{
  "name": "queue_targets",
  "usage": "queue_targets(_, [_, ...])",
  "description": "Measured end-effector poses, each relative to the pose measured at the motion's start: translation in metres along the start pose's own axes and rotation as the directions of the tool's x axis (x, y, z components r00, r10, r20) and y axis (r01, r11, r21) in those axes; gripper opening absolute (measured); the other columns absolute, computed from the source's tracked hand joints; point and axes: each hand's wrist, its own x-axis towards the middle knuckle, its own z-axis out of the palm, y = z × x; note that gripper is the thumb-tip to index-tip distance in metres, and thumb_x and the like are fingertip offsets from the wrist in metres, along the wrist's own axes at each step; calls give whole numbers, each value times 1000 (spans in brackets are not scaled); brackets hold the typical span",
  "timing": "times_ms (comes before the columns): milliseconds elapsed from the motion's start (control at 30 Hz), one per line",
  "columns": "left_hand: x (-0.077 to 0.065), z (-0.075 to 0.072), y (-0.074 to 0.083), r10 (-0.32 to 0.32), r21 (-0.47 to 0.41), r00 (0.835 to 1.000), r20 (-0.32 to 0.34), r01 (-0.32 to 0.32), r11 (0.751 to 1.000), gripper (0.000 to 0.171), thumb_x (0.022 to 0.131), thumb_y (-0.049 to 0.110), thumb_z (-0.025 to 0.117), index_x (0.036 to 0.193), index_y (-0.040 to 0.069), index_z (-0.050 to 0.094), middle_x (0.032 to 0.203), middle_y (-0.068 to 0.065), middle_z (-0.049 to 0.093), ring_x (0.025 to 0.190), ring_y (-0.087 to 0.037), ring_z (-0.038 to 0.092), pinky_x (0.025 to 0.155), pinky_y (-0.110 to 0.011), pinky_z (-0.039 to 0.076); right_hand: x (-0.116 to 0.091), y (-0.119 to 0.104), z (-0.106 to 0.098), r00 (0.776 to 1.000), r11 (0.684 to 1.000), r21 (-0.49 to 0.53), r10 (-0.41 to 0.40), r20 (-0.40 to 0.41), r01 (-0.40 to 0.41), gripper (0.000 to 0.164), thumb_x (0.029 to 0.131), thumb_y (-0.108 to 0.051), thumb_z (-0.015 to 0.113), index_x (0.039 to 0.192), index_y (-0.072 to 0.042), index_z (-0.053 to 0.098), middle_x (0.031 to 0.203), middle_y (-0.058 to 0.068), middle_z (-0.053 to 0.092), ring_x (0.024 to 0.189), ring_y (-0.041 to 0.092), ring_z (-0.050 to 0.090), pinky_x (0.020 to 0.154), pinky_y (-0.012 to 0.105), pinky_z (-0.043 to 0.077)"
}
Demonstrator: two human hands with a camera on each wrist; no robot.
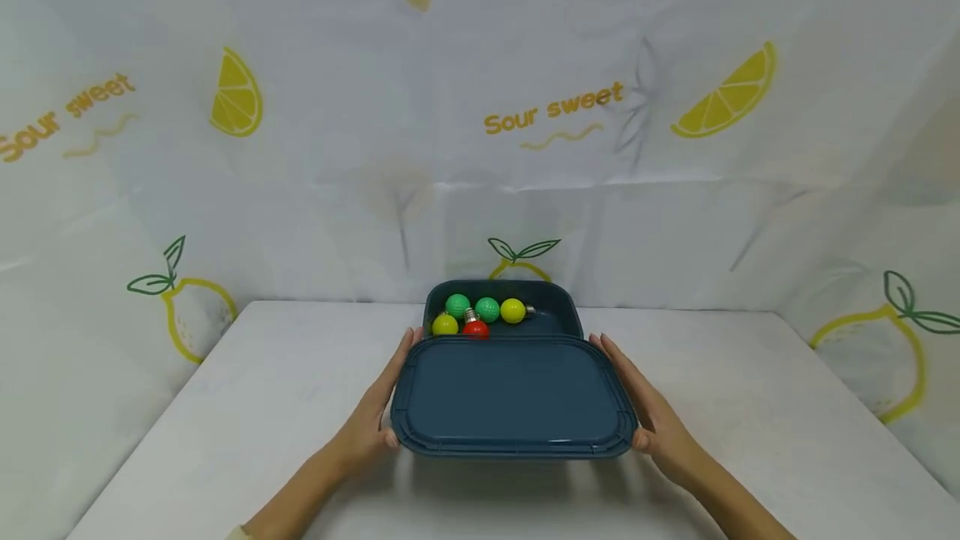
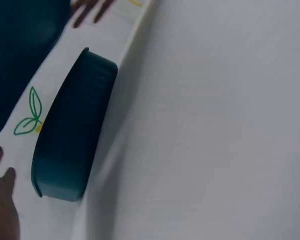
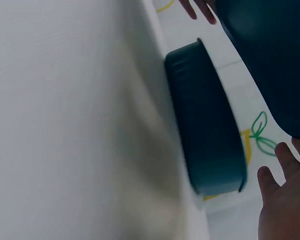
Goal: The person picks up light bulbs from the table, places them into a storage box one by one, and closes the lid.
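Observation:
Both hands hold a dark blue rectangular lid (image 1: 513, 394) in the air, in front of a matching box (image 1: 551, 319). My left hand (image 1: 369, 427) grips the lid's left edge, with the thumb at its near corner. On the right edge, my right hand (image 1: 663, 432) holds it the same way. Inside the box lie green balls or bulbs (image 1: 487, 309), a yellow bulb (image 1: 513, 311), another yellow round one (image 1: 445, 324) and a red bulb (image 1: 476, 328). The lid hides the box's near part. Both wrist views show the box's outer wall (image 2: 75, 130) below the raised lid.
A white table (image 1: 300, 382) carries the box near its back edge. Behind it hangs a white cloth (image 1: 330, 107) printed with lemons and lettering, which also covers the sides.

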Motion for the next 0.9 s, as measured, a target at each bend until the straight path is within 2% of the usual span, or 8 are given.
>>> queue_targets(100, [15, 1, 0, 41, -24, 998, -50, -43, 999, 104, 96, 78, 22, 161, 2, -4, 171, -19, 6, 161, -20, 8, 124, -18, 10, 19, -6, -2, 998, 997, 47, -53, -19, 54, 100, 96, -74, 37, 163, -8, 4, 172, 11, 9, 157, 8, 17, 116, 12, 25])
queue_targets(200, [35, 4, -2, 80, -75, 990, -112, -89, 993, 100, 98, 76, 20, 161, 4, -10, 171, -20, -1, 161, -26, 7, 128, -33, 12, 39, -16, -3, 997, 992, 114, -58, -40, 63, 101, 95, -77, 35, 163, -15, -7, 173, 6, -3, 158, 8, 10, 128, 46, 11])
queue_targets(267, [50, 7, -2, 96, -106, 980, -175, -115, 988, 99, 97, 77, 20, 162, 9, -11, 171, -18, -2, 161, -29, 7, 128, -51, 12, 53, -22, -3, 997, 983, 174, -57, -45, 64, 101, 94, -78, 35, 162, -22, -14, 172, 5, -13, 160, 11, 0, 121, 69, -6])
queue_targets(333, [64, 10, -2, 101, -129, 962, -255, -137, 982, 99, 95, 80, 20, 163, 14, -11, 172, -16, -3, 160, -31, 7, 123, -67, 11, 67, -28, -2, 997, 973, 224, -42, -69, 57, 103, 90, -82, 38, 161, -31, -16, 171, 3, -18, 160, 14, -9, 107, 82, -17])
queue_targets(500, [101, 13, 1, 62, -188, 906, -420, -154, 970, 107, 88, 88, 25, 164, 21, -8, 173, -8, -1, 159, -38, 4, 118, -77, 9, 100, -38, 2, 977, 938, 334, -20, -214, 93, 107, 83, -86, 46, 161, -39, -11, 171, 1, -18, 160, 25, -15, 112, 75, -22])
queue_targets(633, [122, 17, 3, -6, -255, 893, -450, -122, 959, 113, 81, 94, 26, 164, 24, -8, 173, 0, 1, 159, -41, 2, 120, -75, 6, 117, -44, 0, 940, 935, 321, -36, -338, 151, 109, 85, -84, 47, 163, -31, -8, 172, 3, -14, 160, 25, -14, 118, 67, -22])
queue_targets(767, [132, 19, 4, -58, -315, 871, -487, -113, 942, 117, 78, 96, 28, 164, 24, -8, 173, -5, 1, 159, -39, 4, 122, -72, 4, 125, -44, 2, 905, 940, 267, -85, -417, 211, 110, 87, -81, 48, 164, -24, -7, 173, 3, -10, 160, 23, -13, 122, 59, -22])
queue_targets(900, [129, 17, 10, -130, -336, 832, -539, -70, 939, 116, 78, 96, 31, 164, 27, -5, 173, -9, 4, 159, -37, 7, 123, -71, 1, 123, -42, 12, 885, 960, 191, -99, -456, 206, 108, 89, -77, 49, 164, -19, -2, 173, 5, -3, 161, 23, -8, 123, 62, -18])
